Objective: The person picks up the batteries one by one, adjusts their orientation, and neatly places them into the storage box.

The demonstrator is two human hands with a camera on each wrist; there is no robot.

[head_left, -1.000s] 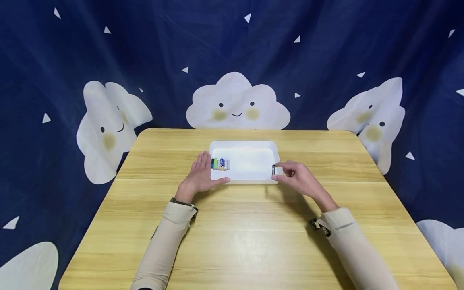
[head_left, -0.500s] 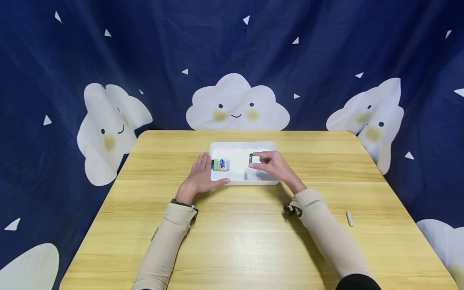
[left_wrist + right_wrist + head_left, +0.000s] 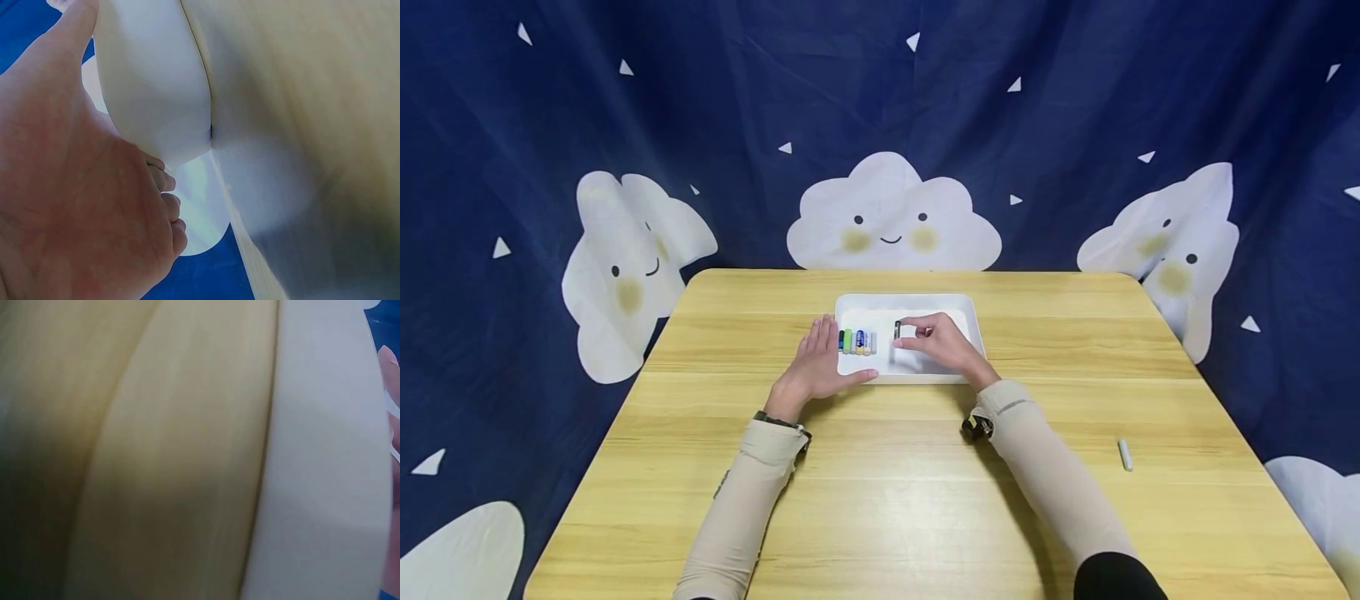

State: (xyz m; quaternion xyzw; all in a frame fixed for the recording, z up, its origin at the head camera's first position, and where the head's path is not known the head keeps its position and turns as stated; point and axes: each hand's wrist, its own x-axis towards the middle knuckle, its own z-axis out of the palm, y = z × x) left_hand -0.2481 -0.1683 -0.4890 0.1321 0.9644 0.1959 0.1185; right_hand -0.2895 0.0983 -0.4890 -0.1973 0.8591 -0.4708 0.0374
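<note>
A shallow white tray (image 3: 917,379) sits toward the far side of the table. My left hand (image 3: 814,365) lies with straight fingers along its left end, thumb stretched over the front rim. In the left wrist view the palm (image 3: 87,181) is beside the tray's outer wall (image 3: 156,81). My right hand (image 3: 946,342) pinches a dark battery (image 3: 897,330) upright between thumb and forefinger, above the tray floor. Just left of it, several batteries (image 3: 847,341) in green, blue, yellow and silver stand side by side in a row at the tray's left end. The right wrist view shows mostly tray wall (image 3: 319,450).
A single pale battery (image 3: 1125,455) lies on the wooden table (image 3: 887,500), right of my right forearm. Behind the table hangs a dark blue curtain (image 3: 737,100) printed with smiling clouds.
My right hand has carried the dark battery leftward from the tray's right end to near the row. The pale battery on the table has come into sight. My left hand stays put.
</note>
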